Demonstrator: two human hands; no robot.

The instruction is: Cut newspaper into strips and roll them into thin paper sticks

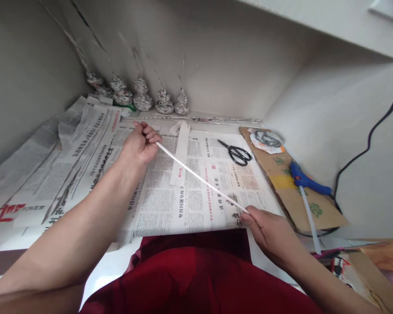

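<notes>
A thin white rolled paper stick (pixel 201 179) stretches slantwise between my two hands above the newspaper-covered table. My left hand (pixel 142 141) is closed around its upper left end. At the lower right end, my right hand (pixel 260 220) pinches the stick between thumb and fingers. Below the stick lies a pale paper strip (pixel 182 152), curled at its far end, on the spread newspaper (pixel 196 209). Black-handled scissors (pixel 237 153) rest on the newspaper beyond the stick, touched by neither hand.
Several gourd-shaped woven paper pieces (pixel 143 93) stand along the back wall. Thin paper rods (pixel 209 119) lie in front of them. Newspaper strips (pixel 85 144) are piled on the left. At right, a blue glue gun (pixel 306 179) with a cord rests on cardboard (pixel 317 213).
</notes>
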